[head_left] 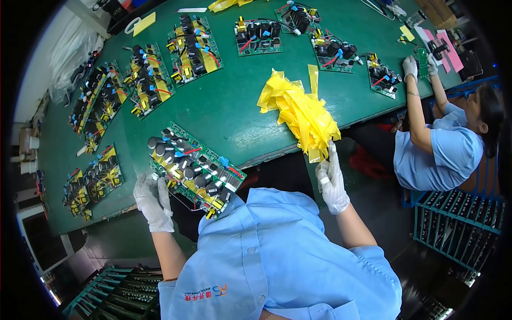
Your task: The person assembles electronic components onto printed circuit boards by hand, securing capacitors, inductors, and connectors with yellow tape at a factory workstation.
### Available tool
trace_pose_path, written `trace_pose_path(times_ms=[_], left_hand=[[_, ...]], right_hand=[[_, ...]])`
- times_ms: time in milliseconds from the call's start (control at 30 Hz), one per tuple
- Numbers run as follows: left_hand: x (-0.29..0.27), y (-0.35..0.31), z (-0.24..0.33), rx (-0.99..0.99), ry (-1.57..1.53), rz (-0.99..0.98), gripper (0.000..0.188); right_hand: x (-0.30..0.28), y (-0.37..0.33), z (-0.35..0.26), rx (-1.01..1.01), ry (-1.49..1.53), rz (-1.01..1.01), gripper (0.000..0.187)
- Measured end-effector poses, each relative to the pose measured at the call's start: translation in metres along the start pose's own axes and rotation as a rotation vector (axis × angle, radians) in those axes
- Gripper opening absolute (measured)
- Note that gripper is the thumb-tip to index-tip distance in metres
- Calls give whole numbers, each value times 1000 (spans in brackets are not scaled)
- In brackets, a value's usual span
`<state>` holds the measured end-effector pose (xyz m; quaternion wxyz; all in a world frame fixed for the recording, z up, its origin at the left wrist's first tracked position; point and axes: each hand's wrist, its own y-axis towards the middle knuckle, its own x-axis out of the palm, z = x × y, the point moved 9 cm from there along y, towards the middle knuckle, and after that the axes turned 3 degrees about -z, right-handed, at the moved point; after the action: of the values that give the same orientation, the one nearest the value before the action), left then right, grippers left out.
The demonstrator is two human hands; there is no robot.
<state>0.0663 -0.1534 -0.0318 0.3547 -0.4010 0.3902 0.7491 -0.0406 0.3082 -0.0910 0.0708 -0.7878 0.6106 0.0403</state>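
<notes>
The left white-gloved hand [153, 200] holds a green, component-packed circuit board [198, 172], seemingly part-finished, while the right white-gloved hand [332, 185] — grip unclear — touches piled yellow plastic strips [301, 111], apparently unused.

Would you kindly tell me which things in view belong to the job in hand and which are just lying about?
Seemingly part of the job:
circuit board at the left hand
yellow strips at the right hand
probably the similar boards farther off

Apparently just lying about:
yellow sheet, upper left
white strip, top
</notes>
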Motion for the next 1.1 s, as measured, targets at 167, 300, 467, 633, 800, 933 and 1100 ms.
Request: trace_pose_path(times_ms=[167, 300, 467, 633, 800, 933, 1100], left_hand=[[-5, 0, -9, -57, 178, -23, 27], [-11, -21, -61, -335, -237, -5, 31], [-28, -26, -114, -521, -345, 54, 46], [-77, -11, -61, -282, -327, 282, 50], [-24, 22, 135, 370, -253, -164, 44], [20, -6, 151, 199, 13, -533, 61], [46, -41, 178, 292, 211, -553, 85]], right_hand=[[-4, 0, 31, 311, 509, 113, 96], [-10, -3, 42, 174, 723, 227, 98], [-54, -29, 29, -131, 414, 432, 74], [-25, -30, -26, -267, 102, 423, 82], [32, -9, -27, -340, 91, 84, 86], [84, 19, -55, -281, -258, -94, 65], [130, 73, -87, -361, -416, -144, 56]])
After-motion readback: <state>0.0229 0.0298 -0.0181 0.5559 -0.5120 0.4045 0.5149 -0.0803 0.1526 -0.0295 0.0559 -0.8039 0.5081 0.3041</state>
